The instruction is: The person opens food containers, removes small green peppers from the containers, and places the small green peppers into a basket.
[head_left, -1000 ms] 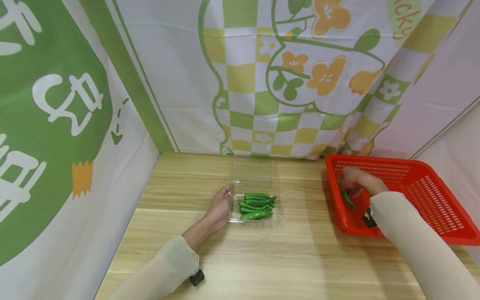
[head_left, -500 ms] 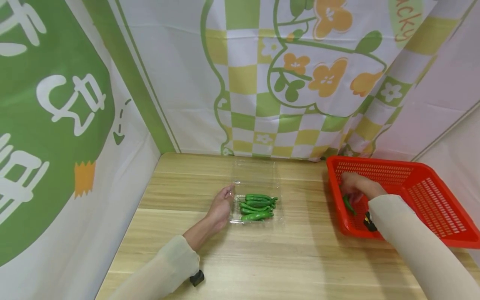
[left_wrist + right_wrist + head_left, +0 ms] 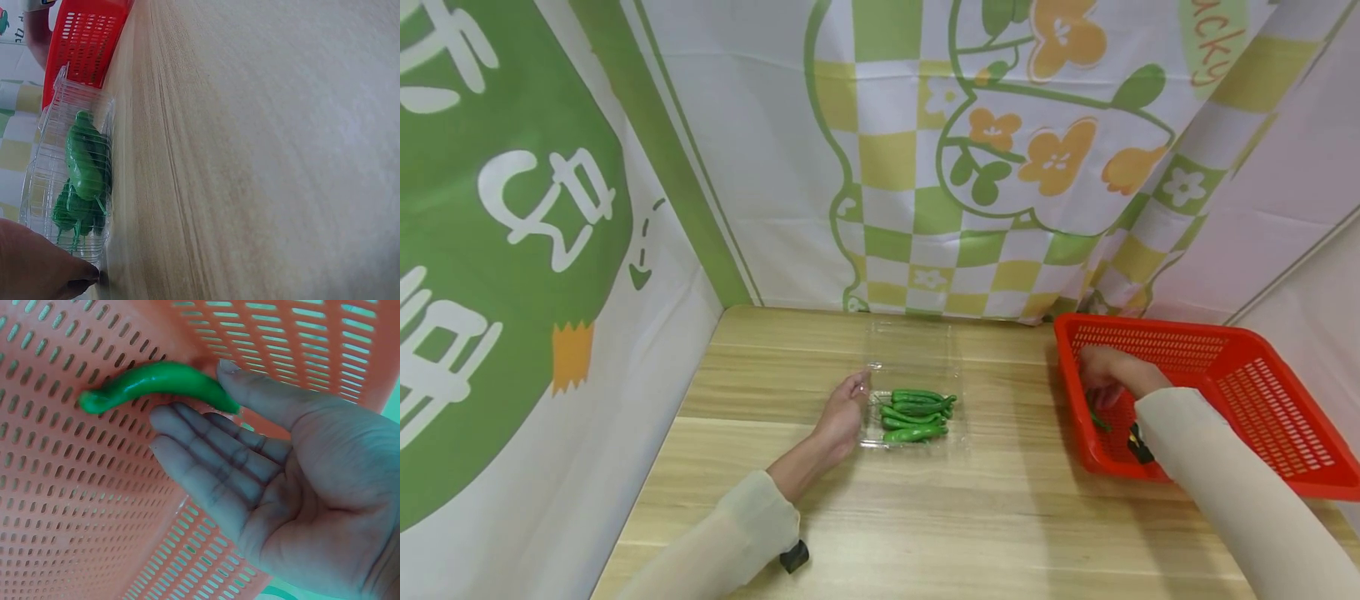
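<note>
Your right hand [image 3: 294, 481] is spread, fingers nearly straight, no grip on the green pepper [image 3: 156, 380] right by them in the red basket [image 3: 1277, 417]. Left hand's [image 3: 841, 421] at the clear box's [image 3: 913, 343] side, can't tell if pinching.

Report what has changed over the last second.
The right hand has shifted slightly toward the person inside the red basket. The green pepper there has shifted that way too, and less of it shows from above. No new hold or release can be made out. The left hand stays at the clear container; its peppers lie as before.
</note>
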Demonstrator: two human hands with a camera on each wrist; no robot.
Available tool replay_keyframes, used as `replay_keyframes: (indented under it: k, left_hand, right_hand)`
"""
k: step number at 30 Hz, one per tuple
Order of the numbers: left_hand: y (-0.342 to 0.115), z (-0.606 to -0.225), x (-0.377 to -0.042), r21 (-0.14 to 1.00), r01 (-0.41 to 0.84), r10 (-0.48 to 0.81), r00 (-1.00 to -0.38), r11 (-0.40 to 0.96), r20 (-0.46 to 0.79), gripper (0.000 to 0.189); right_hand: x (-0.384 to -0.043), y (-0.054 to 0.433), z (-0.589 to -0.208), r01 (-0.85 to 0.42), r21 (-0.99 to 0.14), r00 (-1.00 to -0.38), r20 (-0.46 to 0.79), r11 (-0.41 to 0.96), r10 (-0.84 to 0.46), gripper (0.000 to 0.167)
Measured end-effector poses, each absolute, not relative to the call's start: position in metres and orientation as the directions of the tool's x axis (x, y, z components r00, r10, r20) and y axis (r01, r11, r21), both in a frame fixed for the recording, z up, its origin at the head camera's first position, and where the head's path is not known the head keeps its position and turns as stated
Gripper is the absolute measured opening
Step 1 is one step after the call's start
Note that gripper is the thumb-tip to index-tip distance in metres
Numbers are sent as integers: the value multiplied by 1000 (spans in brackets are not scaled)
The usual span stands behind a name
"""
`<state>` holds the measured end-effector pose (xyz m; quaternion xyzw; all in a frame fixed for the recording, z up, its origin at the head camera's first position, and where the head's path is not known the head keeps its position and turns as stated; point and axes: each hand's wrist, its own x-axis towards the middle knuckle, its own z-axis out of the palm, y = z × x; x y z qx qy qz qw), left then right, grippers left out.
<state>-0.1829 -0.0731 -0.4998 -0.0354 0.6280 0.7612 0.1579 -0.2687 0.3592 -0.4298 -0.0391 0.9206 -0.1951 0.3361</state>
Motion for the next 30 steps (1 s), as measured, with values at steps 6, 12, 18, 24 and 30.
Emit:
replay_keyframes:
  k: [6,12,18,24,30]
  left_hand:
    - [-73,-500,-183,945,-285,192,-948,-160,-253,54]
    - [-73,-499,-182,947,-279,194,-949,-160,-247,54]
    - [-74,-500,-182,945,-285,188,-948,-157,-255,54]
    - [-74,-499,-182,945,-289,191,-947,-152,-259,54]
    - [-74,-500,-182,947,-287,186,-948,-144,-259,53]
  right_hand:
    - [-269,358,-426,58,-389,-770,-604,920,-207,17]
    - [-270,361,-418,20,-355,-785,-585,935,-206,14]
    - [-271,368,-405,-95,-303,-830,-502,948,-243,19]
    - [-270,370,-389,-119,-268,-863,-448,956,-234,26]
    - [-266,365,-377,-205,-202,-879,-393,958,-271,31]
